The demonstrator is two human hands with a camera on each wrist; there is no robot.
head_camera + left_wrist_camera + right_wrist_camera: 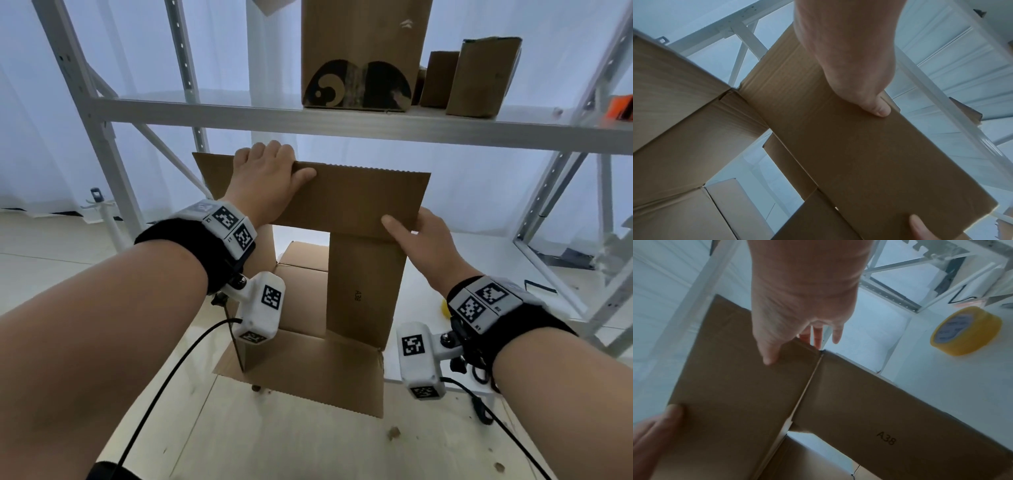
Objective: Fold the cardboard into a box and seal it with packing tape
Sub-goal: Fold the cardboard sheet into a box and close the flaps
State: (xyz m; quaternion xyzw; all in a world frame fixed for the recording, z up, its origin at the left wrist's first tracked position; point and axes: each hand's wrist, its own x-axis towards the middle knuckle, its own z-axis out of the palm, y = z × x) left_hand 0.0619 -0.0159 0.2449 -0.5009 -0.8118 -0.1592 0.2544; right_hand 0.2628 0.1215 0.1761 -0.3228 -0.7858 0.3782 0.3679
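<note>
- brown corrugated cardboard (363, 291), opened out but not yet squared, stands on end on the pale wooden counter (308, 442); its bottom flaps splay onto the counter, and the wide top flap (356, 198) is up in both hands.
- risk, as i judge it: the tube is held only by that one flap, so an uneven push could rack it sideways or let it fold flat again. the lower flaps are loose, and one could get creased under the walls if the piece is pressed down.
- another risk: bending the flap off its score line would leave a crooked edge that tape won't close cleanly.
- the left hand (265, 178) hooks over the flap's far top edge near its left end, fingers curled behind, thumb (878, 108) pressed flat on the near face. a closed grip on the flap.
- the right hand (424, 240) pinches the flap's lower right corner: thumb (768, 353) on the near side, fingers (818, 339) behind. also closed on it.
- the yellow packing tape roll (966, 331) lies on the white surface (941, 386) to the right, well apart from both hands, untouched.
- a metal shelf (342, 120) behind carries other cardboard boxes (363, 54).
</note>
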